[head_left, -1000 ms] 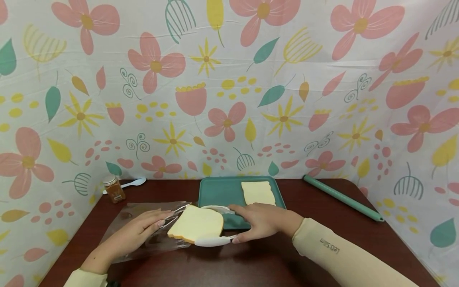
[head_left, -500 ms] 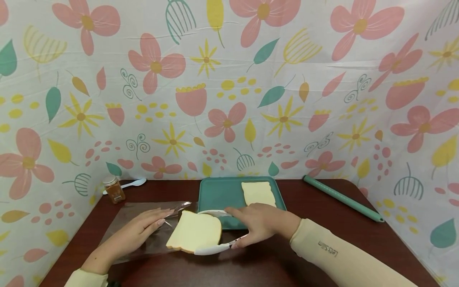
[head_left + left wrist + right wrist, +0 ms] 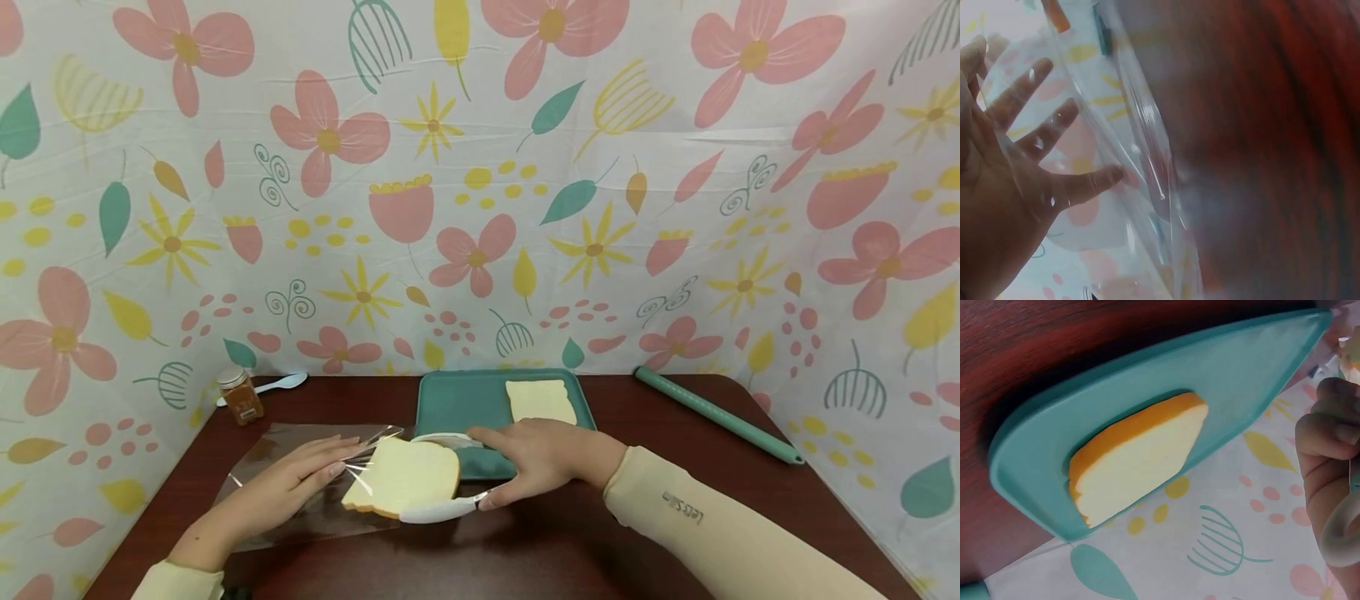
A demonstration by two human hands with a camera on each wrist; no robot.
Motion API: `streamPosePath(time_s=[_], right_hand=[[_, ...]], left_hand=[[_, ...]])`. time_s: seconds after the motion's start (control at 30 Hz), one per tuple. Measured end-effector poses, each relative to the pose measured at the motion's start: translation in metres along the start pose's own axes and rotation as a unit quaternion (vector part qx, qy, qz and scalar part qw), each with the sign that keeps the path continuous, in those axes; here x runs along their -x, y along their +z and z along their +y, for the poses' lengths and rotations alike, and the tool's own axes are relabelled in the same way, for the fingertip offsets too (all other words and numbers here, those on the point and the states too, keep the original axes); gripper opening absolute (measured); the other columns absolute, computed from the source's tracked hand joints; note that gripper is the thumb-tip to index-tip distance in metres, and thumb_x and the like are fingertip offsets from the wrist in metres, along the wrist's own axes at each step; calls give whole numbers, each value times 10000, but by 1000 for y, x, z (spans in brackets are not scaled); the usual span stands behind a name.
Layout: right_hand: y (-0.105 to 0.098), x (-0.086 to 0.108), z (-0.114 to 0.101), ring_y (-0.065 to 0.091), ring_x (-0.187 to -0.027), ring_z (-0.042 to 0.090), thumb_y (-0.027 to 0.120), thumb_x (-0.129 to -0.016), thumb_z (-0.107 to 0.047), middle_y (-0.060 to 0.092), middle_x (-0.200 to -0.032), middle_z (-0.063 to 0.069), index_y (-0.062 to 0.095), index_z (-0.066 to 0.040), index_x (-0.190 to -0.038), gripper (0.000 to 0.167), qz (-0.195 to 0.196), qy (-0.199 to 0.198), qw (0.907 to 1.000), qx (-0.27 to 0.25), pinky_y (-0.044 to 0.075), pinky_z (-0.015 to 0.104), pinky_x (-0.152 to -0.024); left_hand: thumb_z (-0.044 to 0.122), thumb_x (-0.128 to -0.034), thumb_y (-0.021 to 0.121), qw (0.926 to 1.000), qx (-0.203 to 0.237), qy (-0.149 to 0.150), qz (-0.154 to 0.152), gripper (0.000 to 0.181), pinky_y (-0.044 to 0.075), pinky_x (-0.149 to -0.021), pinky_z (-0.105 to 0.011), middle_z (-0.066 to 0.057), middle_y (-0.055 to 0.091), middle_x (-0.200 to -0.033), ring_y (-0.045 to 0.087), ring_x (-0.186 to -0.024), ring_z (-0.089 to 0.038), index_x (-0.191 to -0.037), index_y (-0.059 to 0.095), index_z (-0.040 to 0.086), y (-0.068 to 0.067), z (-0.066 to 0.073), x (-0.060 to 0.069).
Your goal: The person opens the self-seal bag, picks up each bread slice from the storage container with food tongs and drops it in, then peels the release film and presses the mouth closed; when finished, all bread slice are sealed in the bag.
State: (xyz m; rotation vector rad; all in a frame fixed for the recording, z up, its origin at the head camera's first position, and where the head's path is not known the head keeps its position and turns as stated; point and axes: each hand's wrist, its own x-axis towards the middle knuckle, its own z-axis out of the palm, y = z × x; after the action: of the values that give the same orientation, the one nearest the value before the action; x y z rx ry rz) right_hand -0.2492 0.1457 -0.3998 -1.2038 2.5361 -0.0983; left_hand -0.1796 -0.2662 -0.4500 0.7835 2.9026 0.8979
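- White tongs [image 3: 438, 510] are in our right hand [image 3: 551, 454], thumb along the near arm and fingers on the far one, so yeah, we've got a proper grip on them.
- Between those tong arms sits a bread slice [image 3: 401, 477], pale on top with a golden-brown crust, tilted a bit, corner pointing at our other side.
- Our left hand [image 3: 296, 477] is laid against a clear plastic bag [image 3: 322, 517], fingers straight; the left wrist view shows them spread out, seen through the shiny film.
- That slice is right at the bag's edge. The plastic's so see-through and glary that we honestly can't tell how much bread is inside.
- Behind our right hand there's a teal tray [image 3: 461, 404] with a second slice [image 3: 540, 402] lying flat on its right half.
- Far left we've got a jar [image 3: 240, 398] of something orange-brown with a silvery lid, and a pale blue spoon [image 3: 285, 382] just behind it.
- Over on the right, a green rod [image 3: 716, 414] lies slantwise on the dark reddish table [image 3: 510, 550].
- Flowery cloth [image 3: 480, 133] covers the walls around us.
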Motion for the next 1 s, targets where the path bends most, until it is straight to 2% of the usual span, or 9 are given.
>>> streamPosePath(time_s=[0.17, 0.23, 0.3, 0.43, 0.57, 0.7, 0.83, 0.9, 1.0], right_hand=[[-3, -3, -6, 703, -1154, 64, 533, -910, -877, 740, -1277, -67, 286, -268, -1705, 1031, -112, -124, 9996, -230, 594, 377, -1000], [-3, -5, -8, 701, -1042, 42, 531, -910, -876, 744, -1073, -86, 284, -267, -1705, 1031, -75, -171, 9996, -211, 594, 355, -948], [-3, -8, -10, 674, -929, 24, 540, -915, -863, 691, -902, -105, 283, -259, -1705, 1028, -1, -233, 9996, -137, 584, 334, -888], [-4, -16, -14, 618, -763, 15, 543, -925, -851, 602, -749, -136, 287, -236, -1704, 1025, 131, -304, 9994, 45, 558, 306, -786], [-2, -27, -14, 620, -752, 9, 532, -922, -867, 600, -741, -146, 285, -222, -1705, 1044, 199, -280, 9993, 118, 572, 303, -778], [0, -33, -14, 671, -902, 27, 542, -910, -876, 672, -888, -139, 290, -232, -1702, 1052, 248, -214, 9994, 109, 603, 338, -870], [2, -37, -15, 690, -978, 50, 545, -902, -884, 729, -1042, -85, 292, -239, -1701, 1057, 291, -261, 9991, 172, 608, 351, -905], [2, -39, -15, 690, -976, 51, 555, -904, -874, 728, -1036, -83, 292, -231, -1701, 1057, 297, -317, 9988, 215, 609, 347, -901], [3, -41, -17, 680, -909, 47, 554, -908, -870, 689, -914, -115, 290, -219, -1703, 1061, 297, -365, 9984, 299, 607, 333, -859]], left_hand=[[367, -1160, 467, 9999, 105, 29, -60, 400, 497, -1191, -380, 67, 545, -1627, 492, -1536, -320, -1547, 550, 428, -3, -6, 2], [354, -1163, 465, 9999, 115, 58, -95, 404, 499, -1179, -351, 62, 539, -1632, 489, -1534, -310, -1553, 547, 419, -4, -8, 3], [360, -1160, 471, 10000, 56, 30, -59, 397, 507, -1168, -370, 58, 541, -1631, 493, -1531, -305, -1543, 559, 418, -5, -11, 3], [383, -1147, 502, 9999, -131, -34, 92, 379, 519, -1156, -464, 47, 565, -1610, 510, -1519, -330, -1511, 607, 397, -7, -15, 2], [408, -1136, 517, 9997, -141, -167, 125, 387, 464, -1181, -618, 20, 593, -1586, 521, -1509, -375, -1501, 630, 349, -7, -21, 1], [403, -1133, 522, 9996, -80, -250, 97, 404, 394, -1178, -733, -32, 605, -1576, 498, -1511, -449, -1512, 625, 308, -7, -22, 1], [402, -1132, 526, 9993, -192, -258, 168, 391, 431, -1168, -699, -28, 607, -1575, 515, -1502, -426, -1498, 637, 321, -9, -19, 1], [408, -1133, 522, 9992, -245, -266, 165, 384, 459, -1160, -667, -22, 599, -1582, 526, -1501, -399, -1492, 640, 339, -10, -18, 0], [431, -1135, 509, 9991, -202, -358, 60, 381, 490, -1155, -615, -2, 579, -1601, 522, -1515, -364, -1489, 634, 370, -10, -15, 0]])
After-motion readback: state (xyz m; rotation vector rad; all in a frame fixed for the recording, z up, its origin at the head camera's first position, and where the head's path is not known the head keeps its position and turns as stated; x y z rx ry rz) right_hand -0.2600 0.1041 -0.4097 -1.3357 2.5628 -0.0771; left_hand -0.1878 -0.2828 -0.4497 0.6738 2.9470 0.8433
